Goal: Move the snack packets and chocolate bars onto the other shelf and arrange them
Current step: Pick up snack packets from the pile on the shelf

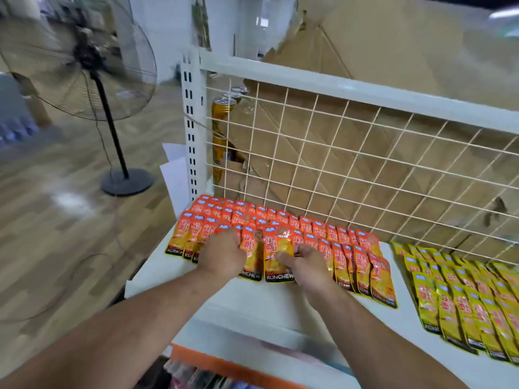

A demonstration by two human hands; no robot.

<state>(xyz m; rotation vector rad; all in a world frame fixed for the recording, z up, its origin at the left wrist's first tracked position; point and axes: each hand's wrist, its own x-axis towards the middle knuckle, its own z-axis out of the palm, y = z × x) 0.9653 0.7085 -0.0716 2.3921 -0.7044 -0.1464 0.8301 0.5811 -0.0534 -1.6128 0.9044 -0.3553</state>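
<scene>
**Two hands down in the orange rows**

Head view, and both hands are on the white shelf (252,304). The left hand (222,254) sits knuckles-up on the front row of orange snack packets (309,228), fingers curled down over them; whether it actually grips one, I cannot tell. The right hand (306,265) is just beside it, thumb laid across the middle packet (271,266) and fingers curled under, so it has that one pinched.

The count: three overlapping rows of orange packets fan out beyond and to both sides of the hands (too tightly shingled for an exact number, but dozens). Well off to the right of the right hand lie the yellow snack packets (463,299), again in overlapping rows, apart from the orange ones.

Beyond the hands stands the wire grid back (337,153). Behind it are golden cans (223,113), three tops showing, and flattened cardboard (379,51). Far left of the left hand stands one pedestal fan (84,57).
</scene>
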